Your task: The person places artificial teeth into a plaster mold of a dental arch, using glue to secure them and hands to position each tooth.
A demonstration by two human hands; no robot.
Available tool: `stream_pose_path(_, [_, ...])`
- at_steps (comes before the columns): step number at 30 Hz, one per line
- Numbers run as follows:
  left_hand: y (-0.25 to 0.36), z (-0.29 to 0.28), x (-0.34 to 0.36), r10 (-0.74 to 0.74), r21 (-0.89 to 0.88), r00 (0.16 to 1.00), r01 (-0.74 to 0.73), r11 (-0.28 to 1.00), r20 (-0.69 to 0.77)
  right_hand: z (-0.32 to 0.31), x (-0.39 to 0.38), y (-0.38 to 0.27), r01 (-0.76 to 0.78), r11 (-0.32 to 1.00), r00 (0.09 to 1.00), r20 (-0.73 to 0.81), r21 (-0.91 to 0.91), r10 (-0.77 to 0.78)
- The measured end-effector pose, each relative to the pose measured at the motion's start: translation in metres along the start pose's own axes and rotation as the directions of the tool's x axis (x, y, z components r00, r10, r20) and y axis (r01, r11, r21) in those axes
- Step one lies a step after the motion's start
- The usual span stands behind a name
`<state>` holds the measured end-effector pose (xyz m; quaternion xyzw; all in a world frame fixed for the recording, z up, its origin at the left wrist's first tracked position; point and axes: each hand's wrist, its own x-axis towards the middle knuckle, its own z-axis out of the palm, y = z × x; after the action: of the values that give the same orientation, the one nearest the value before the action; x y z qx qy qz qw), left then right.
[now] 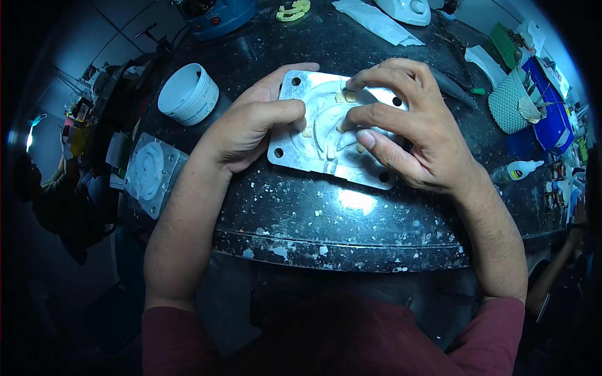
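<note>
A square metal mould plate (296,164), with holes at its corners, is held tilted over the dark workbench. White plaster-like material (326,116) fills its middle in a curved shape, with several small yellowish pieces (308,132) set in it. My left hand (254,119) clasps the plate's left side, thumb on top near one yellowish piece and the other fingers behind the edge. My right hand (411,122) reaches over from the right, fingers bent and apart, its fingertips at the plaster and the yellowish pieces. Whether it pinches anything cannot be made out. Its palm hides part of the plate's right side.
A white tub (188,94) and a second plaster-filled plate (149,172) stand left. At the back are a blue device (219,19) and a yellow horseshoe-shaped piece (293,10). A woven basket (511,103) and a small bottle (520,169) are right. People appear at both sides.
</note>
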<state>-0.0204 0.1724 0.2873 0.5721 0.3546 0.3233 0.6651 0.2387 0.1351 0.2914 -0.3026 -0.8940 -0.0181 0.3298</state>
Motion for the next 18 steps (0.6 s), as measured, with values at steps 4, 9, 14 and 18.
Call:
stream_pose_path(4, [-0.0019,-0.0005,0.0003,0.003,0.005,1.000,-0.003,1.000,-0.002,0.0012,-0.0010,0.0006,-0.021,0.999,1.000,-0.005,-0.032,0.021])
stream_pose_path(9, [0.0035,-0.0004,-0.0023,-0.017,0.008,0.999,0.017,1.000,0.035,-0.0041,-0.0003,0.0039,0.047,0.995,0.999,0.005,0.083,-0.048])
stream_pose_path(14, [0.0059,0.0017,-0.0037,-0.025,0.082,1.000,0.025,0.996,-0.007,0.0036,0.0010,0.0015,0.025,0.996,0.999,-0.031,0.085,-0.022])
stream_pose_path(18, [0.0025,0.0005,-0.0023,-0.039,0.139,0.998,0.045,0.989,-0.041,-0.0004,-0.0001,0.0052,-0.023,0.988,0.997,-0.065,0.156,0.033])
